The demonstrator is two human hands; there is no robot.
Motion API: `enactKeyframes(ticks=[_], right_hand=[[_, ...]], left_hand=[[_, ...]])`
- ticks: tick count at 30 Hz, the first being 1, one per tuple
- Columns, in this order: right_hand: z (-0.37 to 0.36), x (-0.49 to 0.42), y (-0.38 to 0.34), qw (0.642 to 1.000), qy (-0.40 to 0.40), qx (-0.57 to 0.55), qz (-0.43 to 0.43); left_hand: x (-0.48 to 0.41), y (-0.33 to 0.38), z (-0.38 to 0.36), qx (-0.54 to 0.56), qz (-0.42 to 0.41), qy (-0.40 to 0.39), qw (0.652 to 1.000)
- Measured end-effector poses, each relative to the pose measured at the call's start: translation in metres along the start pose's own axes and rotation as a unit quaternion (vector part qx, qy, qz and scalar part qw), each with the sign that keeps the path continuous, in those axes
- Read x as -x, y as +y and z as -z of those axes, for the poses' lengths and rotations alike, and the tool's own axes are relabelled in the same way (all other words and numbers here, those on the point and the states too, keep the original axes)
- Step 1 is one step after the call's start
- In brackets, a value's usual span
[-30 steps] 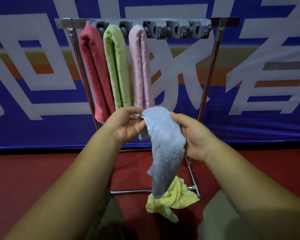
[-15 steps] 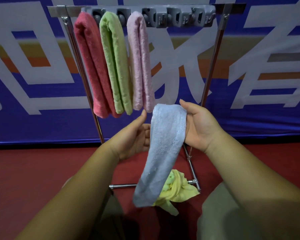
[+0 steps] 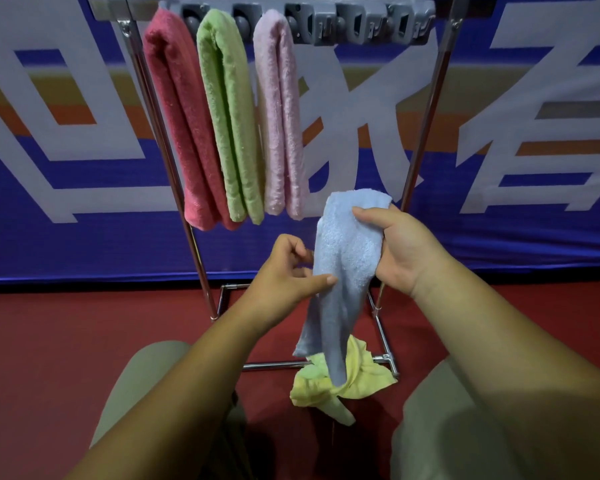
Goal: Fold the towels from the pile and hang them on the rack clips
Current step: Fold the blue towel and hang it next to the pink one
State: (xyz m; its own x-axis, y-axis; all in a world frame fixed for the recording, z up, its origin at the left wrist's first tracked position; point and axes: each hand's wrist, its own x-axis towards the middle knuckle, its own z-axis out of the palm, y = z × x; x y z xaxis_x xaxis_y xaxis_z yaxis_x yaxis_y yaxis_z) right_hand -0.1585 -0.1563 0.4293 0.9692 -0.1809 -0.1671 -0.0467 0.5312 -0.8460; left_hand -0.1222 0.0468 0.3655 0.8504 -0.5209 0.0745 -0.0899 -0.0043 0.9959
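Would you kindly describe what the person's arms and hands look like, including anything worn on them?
The left forearm and right forearm are bare, with no sleeves in view. The left hand and right hand wear no gloves, and no rings, watch or wristbands show. The visible thumbnails look short and unpainted.

On red floor [image 3: 49, 358]: rack base [image 3: 274, 366], crumpled yellow towel [image 3: 361, 381].

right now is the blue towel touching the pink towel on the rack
Apart. The head view shows a strip of banner between the blue towel and the bottom of the pink towel.
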Motion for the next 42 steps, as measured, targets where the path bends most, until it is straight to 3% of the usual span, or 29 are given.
enactKeyframes(ticks=[6,10,24,32,36,40,42], right_hand=[[-0.007,-0.002,-0.010,1.000,-0.014,0.008,0.023],[-0.010,-0.002,-0.018,0.999,-0.028,0.017,0.038],[0.002,0.005,-0.018,0.997,-0.027,0.045,0.054],[-0.004,0.001,-0.012,0.997,-0.013,0.064,0.048],[-0.010,0.000,-0.014,0.998,0.009,0.042,0.043],[-0.022,-0.001,-0.019,0.999,0.017,-0.010,0.029],[-0.029,0.002,-0.022,0.999,0.010,-0.028,0.018]], left_hand=[[-0.004,0.002,-0.017,-0.105,-0.076,0.065,0.989],[-0.005,0.007,-0.019,-0.076,-0.070,0.092,0.990],[0.007,0.024,-0.005,0.017,-0.025,0.009,0.999],[-0.003,0.020,-0.006,0.005,-0.004,0.026,1.000],[-0.007,0.023,-0.005,-0.099,-0.003,0.078,0.992],[0.001,0.041,-0.016,-0.231,-0.060,0.209,0.948],[0.007,0.055,-0.028,-0.226,-0.079,0.150,0.959]])
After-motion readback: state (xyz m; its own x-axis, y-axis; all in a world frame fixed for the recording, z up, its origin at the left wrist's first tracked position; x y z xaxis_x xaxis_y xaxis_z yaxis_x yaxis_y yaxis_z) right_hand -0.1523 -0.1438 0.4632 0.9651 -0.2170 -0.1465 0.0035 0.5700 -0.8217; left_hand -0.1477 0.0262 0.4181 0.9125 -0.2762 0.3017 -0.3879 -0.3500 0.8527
